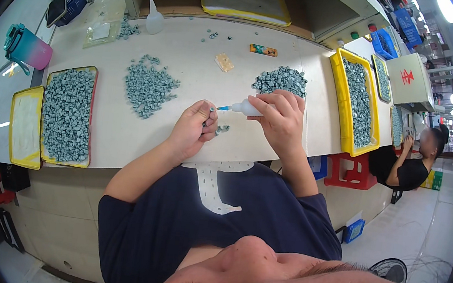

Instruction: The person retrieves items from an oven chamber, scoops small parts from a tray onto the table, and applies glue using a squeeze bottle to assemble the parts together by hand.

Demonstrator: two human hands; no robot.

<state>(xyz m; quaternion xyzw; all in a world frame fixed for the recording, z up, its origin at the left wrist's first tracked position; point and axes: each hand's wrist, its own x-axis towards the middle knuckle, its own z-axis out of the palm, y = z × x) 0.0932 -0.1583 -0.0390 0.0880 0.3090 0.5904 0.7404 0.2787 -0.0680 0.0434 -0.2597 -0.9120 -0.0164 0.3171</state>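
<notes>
My left hand (193, 127) is closed in a pinch on a small teal-grey piece (213, 109), mostly covered by the fingertips. My right hand (282, 117) grips a translucent squeeze bottle (248, 108) lying sideways, and its blue needle tip points left and meets the pinched piece, or comes very near it. Just below the tip, a few loose pieces (222, 129) lie on the white table (200, 77). A loose heap of pieces (149, 85) spreads to the left of my hands. Beyond my right hand sits a darker heap of pieces (281, 80).
On the left stand a filled tray (67, 115), a yellow-rimmed tray (26, 127) and a teal-pink cup (29, 47). A yellow bin (376, 122) of pieces borders the right side. Farther back are a white nozzle bottle (153, 20) and a small orange-green packet (263, 50). A co-worker (411, 162) sits at right.
</notes>
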